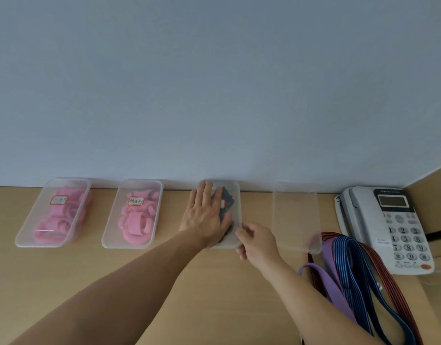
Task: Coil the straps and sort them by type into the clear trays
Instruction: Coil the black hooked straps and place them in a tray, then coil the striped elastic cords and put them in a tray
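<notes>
Head view: left hand (204,215) flat on tray (233,195), right hand (258,241) pinches it.

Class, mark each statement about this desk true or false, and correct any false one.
1. The leftmost clear plastic tray holds pink coiled straps. True.
2. The left hand lies flat on dark straps in the third clear tray. True.
3. The rightmost clear tray is full of purple straps. False: it looks empty; the purple strap lies on the wooden desk.
4. The right hand hangs free. False: it pinches the third clear tray's near rim.
</notes>
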`<state>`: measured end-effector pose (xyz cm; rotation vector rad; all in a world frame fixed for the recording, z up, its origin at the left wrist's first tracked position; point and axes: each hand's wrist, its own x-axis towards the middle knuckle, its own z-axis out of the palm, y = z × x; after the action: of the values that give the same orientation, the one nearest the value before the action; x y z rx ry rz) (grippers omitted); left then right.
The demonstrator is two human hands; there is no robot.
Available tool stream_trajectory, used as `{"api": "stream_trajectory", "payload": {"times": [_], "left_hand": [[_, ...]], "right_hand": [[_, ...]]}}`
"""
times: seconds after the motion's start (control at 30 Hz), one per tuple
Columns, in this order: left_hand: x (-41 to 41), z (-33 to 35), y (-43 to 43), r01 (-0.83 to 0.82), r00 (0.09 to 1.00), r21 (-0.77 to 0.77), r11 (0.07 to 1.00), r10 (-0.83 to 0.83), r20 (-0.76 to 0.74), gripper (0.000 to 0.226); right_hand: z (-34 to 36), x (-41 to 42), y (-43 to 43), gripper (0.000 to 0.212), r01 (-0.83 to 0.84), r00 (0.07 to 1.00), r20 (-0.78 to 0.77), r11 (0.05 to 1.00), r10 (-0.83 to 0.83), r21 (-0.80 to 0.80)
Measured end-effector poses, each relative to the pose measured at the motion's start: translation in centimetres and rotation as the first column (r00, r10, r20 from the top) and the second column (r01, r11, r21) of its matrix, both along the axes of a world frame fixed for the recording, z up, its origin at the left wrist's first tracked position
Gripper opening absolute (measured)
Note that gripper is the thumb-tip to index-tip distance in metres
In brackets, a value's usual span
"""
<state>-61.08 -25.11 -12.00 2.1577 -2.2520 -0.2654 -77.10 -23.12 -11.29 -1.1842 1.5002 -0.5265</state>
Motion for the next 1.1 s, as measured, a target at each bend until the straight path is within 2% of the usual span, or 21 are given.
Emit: {"api": "stream_trajectory", "payload": {"times": [0.1,0.23,0.37,0.5,0.7,0.83,1.0,1.1], "left_hand": [[-0.6,0.1,0.9,-0.04,0.999,-0.017,0.999,0.039,-0.032,0.081],[-0.8,-0.4,2.2,-0.045,0.997,0.033,0.998,0.047,-0.057,0.086],[-0.4,-0.5,2.1,-0.036,0.998,0.019,0.999,0.037,-0.053,0.079],[-0.5,-0.9,2.1,-0.05,0.999,0.002,0.999,0.05,-0.018,0.07],[-0.5,-0.3,1.9,-0.05,0.999,0.045,0.998,0.051,-0.003,0.068],[-0.9,-0.1,2.0,-0.021,0.998,0.028,0.999,0.02,0.065,0.063],[-1.1,0.9,1.5,-0.02,0.999,0.116,0.993,0.016,0.034,0.061],[-1.7,2.6,1.6,-0.044,0.998,0.095,0.994,0.048,-0.03,0.057]], "right_hand": [[0.4,0.1,0.1,0.017,-0.033,0.999,-0.008,0.999,0.033,-0.015],[0.4,0.1,0.5,0.023,-0.053,0.999,-0.001,0.998,0.053,-0.022],[-0.4,-0.1,1.6,0.005,-0.02,0.99,0.137,1.0,0.018,0.012],[-1.0,-0.4,1.8,0.012,-0.046,0.995,0.086,0.997,0.051,-0.064],[-0.4,-0.3,1.1,0.007,-0.079,0.993,0.086,0.997,0.079,-0.008],[-0.5,-0.1,1.3,0.008,-0.07,0.995,0.078,0.998,0.069,0.005],[-0.1,-0.3,0.7,0.008,-0.127,0.991,0.035,0.992,0.126,0.012],[0.9,-1.3,0.5,0.015,-0.209,0.975,-0.084,0.977,0.205,-0.039]]}}
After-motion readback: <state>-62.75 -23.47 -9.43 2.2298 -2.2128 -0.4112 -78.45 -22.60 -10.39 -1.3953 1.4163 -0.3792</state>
